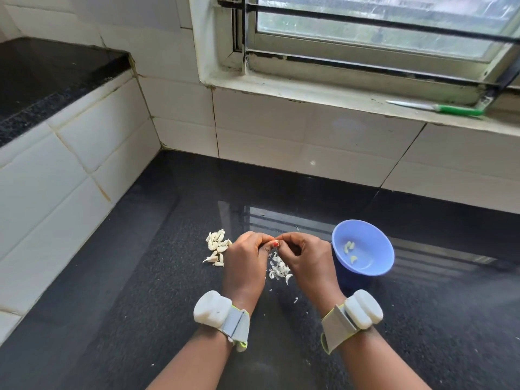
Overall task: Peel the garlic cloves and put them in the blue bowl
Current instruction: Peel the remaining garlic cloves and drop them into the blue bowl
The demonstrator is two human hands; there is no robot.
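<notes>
Setting: black granite counter (168, 291) in a white-tiled corner under a window; a green-handled knife (439, 108) lies on the sill, well away from the work.
Grip: left hand (245, 263) and right hand (305, 258) meet fingertip to fingertip, both curled and pinching 1 garlic clove between them; the clove itself is almost wholly hidden by the fingers.
Unpeeled cloves (217, 247): small heap just left of the grip, touching the left knuckles.
Peels (278, 268): papery scraps directly beneath the grip.
Blue bowl (363, 246): just right of the right hand, 3 peeled cloves inside.
Handling: light, firm little cloves; skin dry, thin and brittle, so it likely tears in flakes; a bared clove probably turns slick.
Hold: I'd pinch the clove's body with 1 hand and lift skin from the tip with a nail.
</notes>
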